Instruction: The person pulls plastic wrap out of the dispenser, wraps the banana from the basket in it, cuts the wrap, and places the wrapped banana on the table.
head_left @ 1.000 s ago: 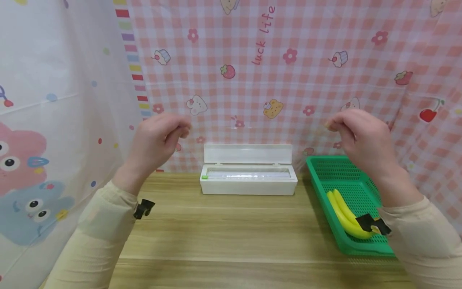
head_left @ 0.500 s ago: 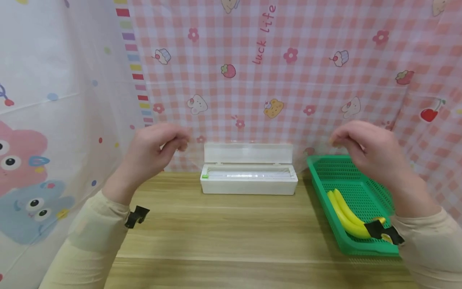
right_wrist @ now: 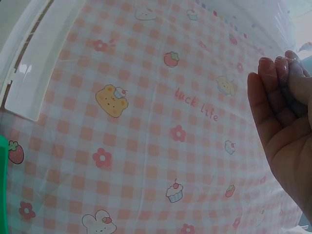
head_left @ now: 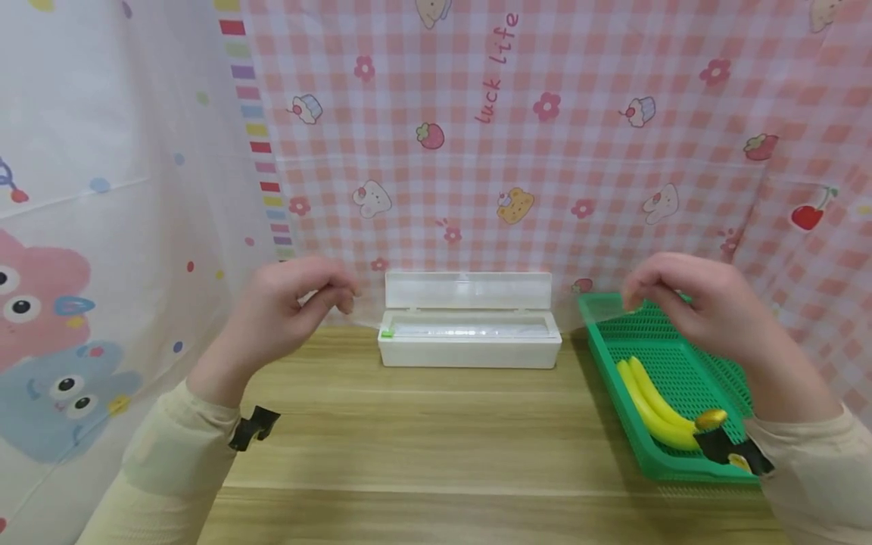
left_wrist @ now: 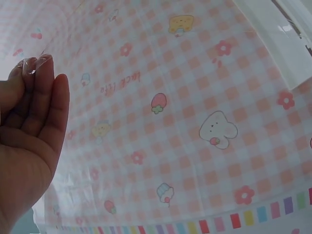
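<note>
Between thumb and fingers, my left hand point(head_left: 281, 318) pinches one end of a clear sheet of cling film point(head_left: 605, 307). My right hand point(head_left: 725, 325) pinches the opposite end, level with the left. The film is nearly invisible against the cloth; in the left wrist view it glints at the fingertips point(left_wrist: 44, 61). Between the hands, farther back on the table, a white cling film dispenser point(head_left: 470, 353) stands with its lid point(head_left: 468, 290) raised. A green slider point(head_left: 387, 333) sits at its left end, and a roll shows inside.
At right, below my right hand, a green plastic basket point(head_left: 616, 412) holds yellow bananas point(head_left: 650, 405) and a small gold-coloured thing point(head_left: 711, 418), partly hidden by the right wrist's black mount. A pink checked cloth point(head_left: 477, 166) hangs behind the wood-grain table point(head_left: 436, 446).
Both hands have come down and slightly farther apart, still pinching the film, which lowers in front of the dispenser. The dispenser, basket and bananas have stayed put.
</note>
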Motion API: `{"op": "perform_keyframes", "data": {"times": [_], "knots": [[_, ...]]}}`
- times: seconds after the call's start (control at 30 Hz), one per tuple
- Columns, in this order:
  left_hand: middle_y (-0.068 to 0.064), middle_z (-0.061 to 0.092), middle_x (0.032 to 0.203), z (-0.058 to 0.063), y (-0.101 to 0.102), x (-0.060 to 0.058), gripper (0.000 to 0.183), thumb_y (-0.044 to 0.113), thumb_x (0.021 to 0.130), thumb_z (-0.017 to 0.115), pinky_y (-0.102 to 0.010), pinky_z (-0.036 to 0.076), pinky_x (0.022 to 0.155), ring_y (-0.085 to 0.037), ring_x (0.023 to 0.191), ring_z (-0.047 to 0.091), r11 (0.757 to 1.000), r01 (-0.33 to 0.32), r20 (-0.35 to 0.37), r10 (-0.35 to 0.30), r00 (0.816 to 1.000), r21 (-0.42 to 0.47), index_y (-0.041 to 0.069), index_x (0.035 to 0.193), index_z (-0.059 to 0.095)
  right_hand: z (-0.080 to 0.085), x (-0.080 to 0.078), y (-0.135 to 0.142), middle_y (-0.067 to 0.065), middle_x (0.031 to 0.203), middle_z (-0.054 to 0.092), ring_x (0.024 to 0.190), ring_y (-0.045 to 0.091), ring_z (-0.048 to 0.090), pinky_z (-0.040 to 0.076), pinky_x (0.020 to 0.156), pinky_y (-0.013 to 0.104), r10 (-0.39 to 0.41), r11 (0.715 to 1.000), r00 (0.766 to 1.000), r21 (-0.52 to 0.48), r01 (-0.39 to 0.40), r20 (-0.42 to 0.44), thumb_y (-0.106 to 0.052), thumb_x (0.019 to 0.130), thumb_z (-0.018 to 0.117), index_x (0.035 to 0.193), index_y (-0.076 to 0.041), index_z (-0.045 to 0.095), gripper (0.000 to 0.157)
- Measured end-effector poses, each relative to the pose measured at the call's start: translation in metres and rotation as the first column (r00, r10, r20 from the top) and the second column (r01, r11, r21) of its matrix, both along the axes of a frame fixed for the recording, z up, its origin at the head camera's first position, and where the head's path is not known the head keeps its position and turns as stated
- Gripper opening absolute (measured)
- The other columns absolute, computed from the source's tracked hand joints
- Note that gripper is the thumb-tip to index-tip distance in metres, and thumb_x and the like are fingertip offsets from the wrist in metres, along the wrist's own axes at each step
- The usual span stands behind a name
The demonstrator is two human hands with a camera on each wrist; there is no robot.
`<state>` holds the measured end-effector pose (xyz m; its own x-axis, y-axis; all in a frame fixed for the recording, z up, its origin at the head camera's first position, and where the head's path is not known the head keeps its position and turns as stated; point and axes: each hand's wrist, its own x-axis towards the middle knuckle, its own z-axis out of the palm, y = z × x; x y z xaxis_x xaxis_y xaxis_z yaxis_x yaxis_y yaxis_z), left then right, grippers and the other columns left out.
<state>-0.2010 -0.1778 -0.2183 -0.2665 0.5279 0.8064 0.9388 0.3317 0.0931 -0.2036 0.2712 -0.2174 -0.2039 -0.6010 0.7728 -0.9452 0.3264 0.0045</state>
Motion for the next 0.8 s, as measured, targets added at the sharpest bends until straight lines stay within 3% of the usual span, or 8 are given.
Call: {"op": "perform_keyframes", "data": {"times": [0.07,0.37,0.5,0.6,0.8], "knots": [[0.0,0.068,0.08,-0.003,0.0,0.002,0.029,-0.023,0.076,0.07,-0.015,0.05,0.072,-0.01,0.075,0.061,1.0,0.018,0.011,-0.018,1.0,0.004,0.003,0.089,0.07,-0.003,0.0,0.002,0.001,0.081,0.065,0.08,0.004,0.058,0.049,0.082,0.008,0.022,1.0,1.0,0.005,-0.022,0.022,-0.029,0.103,0.051,0.085,-0.001,0.066,0.037],[-0.001,0.068,0.081,-0.019,-0.004,0.008,0.006,-0.002,0.092,0.066,-0.021,0.053,0.087,-0.011,0.078,0.062,0.995,0.099,0.096,-0.1,0.99,0.012,0.003,0.09,0.069,-0.016,0.005,0.007,0.001,0.083,0.065,0.083,0.005,0.058,0.049,0.085,0.01,0.09,0.996,0.993,0.011,-0.091,0.08,-0.023,0.103,0.052,0.089,0.0,0.066,0.031],[-0.001,0.068,0.081,-0.025,-0.005,0.008,0.02,0.019,0.1,0.06,-0.018,0.052,0.076,-0.01,0.076,0.062,0.989,0.144,0.104,-0.146,0.984,0.029,0.003,0.091,0.069,-0.021,0.008,0.007,0.002,0.084,0.065,0.084,0.006,0.059,0.049,0.086,0.011,0.145,0.989,0.983,0.002,-0.146,0.112,-0.019,0.103,0.052,0.09,0.002,0.066,0.028],[-0.001,0.068,0.08,-0.029,-0.005,0.008,0.025,0.023,0.101,0.056,-0.018,0.053,0.073,-0.011,0.076,0.063,0.984,0.171,0.124,-0.174,0.977,0.04,0.004,0.09,0.068,-0.024,0.01,0.006,0.003,0.084,0.065,0.085,0.007,0.058,0.049,0.085,0.011,0.207,0.978,0.968,-0.017,-0.207,0.143,-0.015,0.102,0.053,0.09,0.003,0.064,0.025],[-0.003,0.068,0.08,-0.04,-0.007,0.009,0.02,0.017,0.102,0.055,-0.02,0.055,0.072,-0.013,0.076,0.063,0.966,0.251,0.206,-0.26,0.944,0.068,0.003,0.094,0.067,-0.03,0.013,0.002,0.005,0.085,0.063,0.084,0.01,0.057,0.049,0.08,0.014,0.319,0.948,0.929,-0.041,-0.317,0.187,-0.01,0.102,0.052,0.09,0.005,0.063,0.022]]}}
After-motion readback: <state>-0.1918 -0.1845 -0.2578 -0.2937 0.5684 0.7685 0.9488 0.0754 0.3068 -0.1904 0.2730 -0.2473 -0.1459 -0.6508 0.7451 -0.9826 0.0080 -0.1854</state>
